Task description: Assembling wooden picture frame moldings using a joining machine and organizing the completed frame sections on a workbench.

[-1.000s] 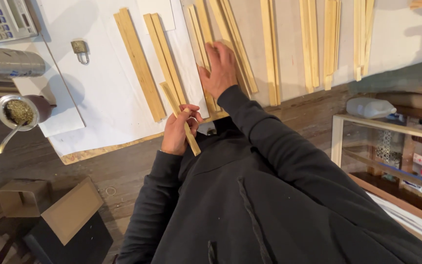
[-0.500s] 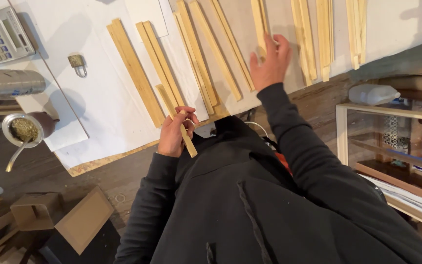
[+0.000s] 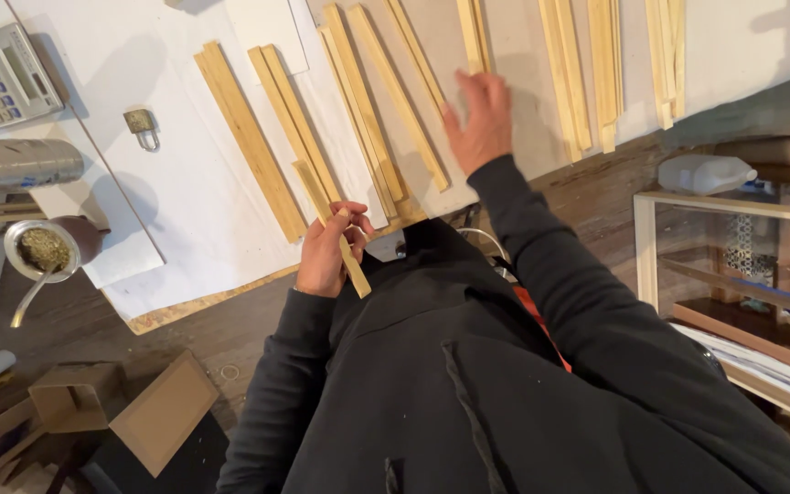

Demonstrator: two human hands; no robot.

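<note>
Since the earlier frame, the right hand [image 3: 479,119] has shifted further right across the desk [image 3: 532,55], from the middle group of strips toward the next group; the left hand [image 3: 329,249] has kept its grip at the near edge.

At far left, a calculator [image 3: 0,75] lies on white paper [image 3: 166,183]. Below it lies a grey roll [image 3: 16,163], and near that stands a metal cup [image 3: 40,249] of green-brown material with a metal straw. A small brass padlock [image 3: 142,126] rests on the paper, apart from the strips. Open cardboard boxes [image 3: 121,412] sit on the floor at lower left.

Next come two pairs of long wooden strips [image 3: 249,137], laid diagonally on the paper.

The left hand holds a short wooden stick [image 3: 329,224] at the desk's near edge. Its fingers [image 3: 351,220] are curled and pinch the stick at mid-length; the upper end overlaps the laid strips, and the lower end projects below the hand.

The right hand hovers over a wooden strip [image 3: 473,37] at upper centre. Its fingers [image 3: 496,87] are loosely spread and extended; contact with the strip cannot be confirmed.

Further strip groups [image 3: 596,64] lie to the right. A white plastic jug [image 3: 706,172] rests on a wooden shelf unit [image 3: 733,265] at far right.
</note>
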